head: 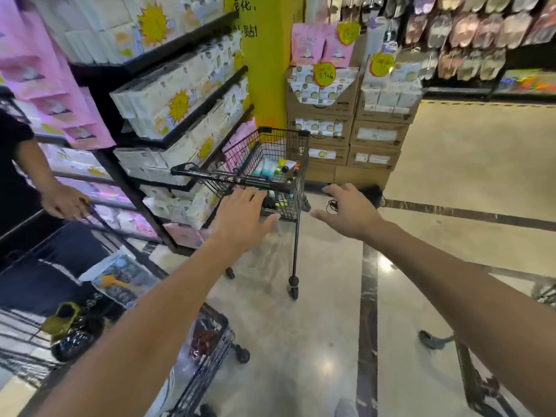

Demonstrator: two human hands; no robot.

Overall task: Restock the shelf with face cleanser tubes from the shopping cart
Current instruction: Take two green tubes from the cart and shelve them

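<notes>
Cleanser tubes (272,170): heaped in the basket of the shopping cart (298,164), ahead of and slightly above both hands in the head view; their lie is mixed, long axes not readable.
Left hand (240,216): fingers straight, holding nothing, just short of the cart handle (210,173); the nearer one.
Right hand (346,210): spread, holding nothing, just beside the cart's right side.
Shelf (180,136): tilted racks of white packs left of the cart.
Floor (331,296): glossy tile, open aisle to the right.
Bystander's hand (64,203): resting on a rail at far left.
</notes>
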